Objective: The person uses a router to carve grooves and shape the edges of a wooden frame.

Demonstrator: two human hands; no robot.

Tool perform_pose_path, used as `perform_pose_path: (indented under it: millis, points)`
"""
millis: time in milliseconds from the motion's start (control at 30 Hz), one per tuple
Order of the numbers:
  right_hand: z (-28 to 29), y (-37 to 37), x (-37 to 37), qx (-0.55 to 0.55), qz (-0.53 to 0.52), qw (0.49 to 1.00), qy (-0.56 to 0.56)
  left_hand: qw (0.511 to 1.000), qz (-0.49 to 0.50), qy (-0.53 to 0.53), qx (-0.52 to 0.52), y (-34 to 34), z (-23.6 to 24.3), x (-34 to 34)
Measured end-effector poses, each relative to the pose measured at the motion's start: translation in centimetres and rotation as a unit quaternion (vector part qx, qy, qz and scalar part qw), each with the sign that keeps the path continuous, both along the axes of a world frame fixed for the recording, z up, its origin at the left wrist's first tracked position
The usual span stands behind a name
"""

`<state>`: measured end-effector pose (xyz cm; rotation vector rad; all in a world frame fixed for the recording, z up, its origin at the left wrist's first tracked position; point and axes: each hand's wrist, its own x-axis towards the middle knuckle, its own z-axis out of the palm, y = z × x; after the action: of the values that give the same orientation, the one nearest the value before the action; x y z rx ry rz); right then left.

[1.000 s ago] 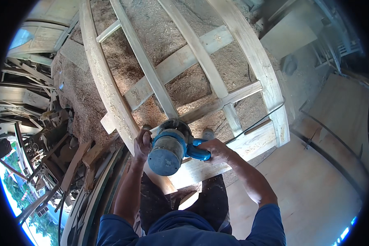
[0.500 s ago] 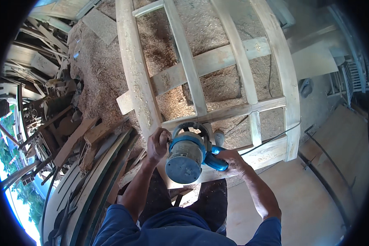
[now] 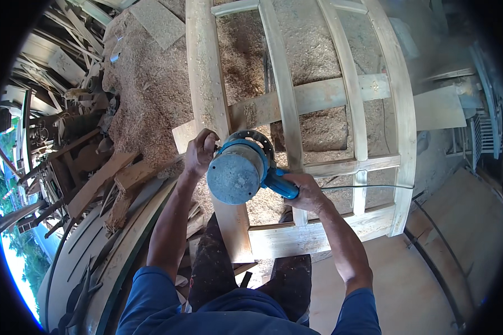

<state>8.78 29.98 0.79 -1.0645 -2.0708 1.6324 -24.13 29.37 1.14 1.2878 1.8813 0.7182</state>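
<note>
A router [image 3: 233, 177] with a grey cylinder body and blue trim sits over the left rail of a pale wooden frame [image 3: 205, 78], near its lower crossing. Wood chips lie on the rail. My left hand [image 3: 201, 153] is closed at the router's left side; what its fingers wrap round is hidden, probably part of the tool. My right hand [image 3: 309, 196] grips the blue handle [image 3: 282, 187] on the router's right. A dark cable [image 3: 369, 186] runs rightward from the router across the frame.
Sawdust [image 3: 145, 106] covers the ground around and under the frame. At left are heaped offcuts [image 3: 98, 181] and stacked boards [image 3: 84, 262]. A large pale sheet [image 3: 374, 279] lies at lower right, with a slatted item [image 3: 486, 134] beyond it. My legs [image 3: 212, 262] are at the frame's near edge.
The router and both my hands have moved upward in the view, along the left rail. The frame and surroundings have shifted rightward in the picture as my view turned.
</note>
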Motion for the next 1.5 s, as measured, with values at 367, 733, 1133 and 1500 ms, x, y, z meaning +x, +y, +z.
perform_pose_path:
  millis: [367, 733, 1133, 1500]
  points:
    - [-0.9, -0.2, -1.3, -0.033, 0.051, 0.998, -0.017, 0.997, 0.065, 0.002, -0.047, -2.6, -0.2, -1.0]
    - [-1.2, -0.9, -0.6, -0.009, 0.081, 0.996, -0.024, 0.995, 0.091, -0.019, -0.021, -5.0, -0.6, -0.5]
    - [-0.8, 0.4, -0.5, -0.033, 0.119, 0.992, -0.022, 0.991, 0.128, -0.033, -0.030, -6.3, -0.7, 0.0]
    - [-0.6, 1.7, -1.1, -0.020, 0.148, 0.989, -0.006, 0.989, 0.141, -0.038, -0.021, -8.1, -1.2, -0.2]
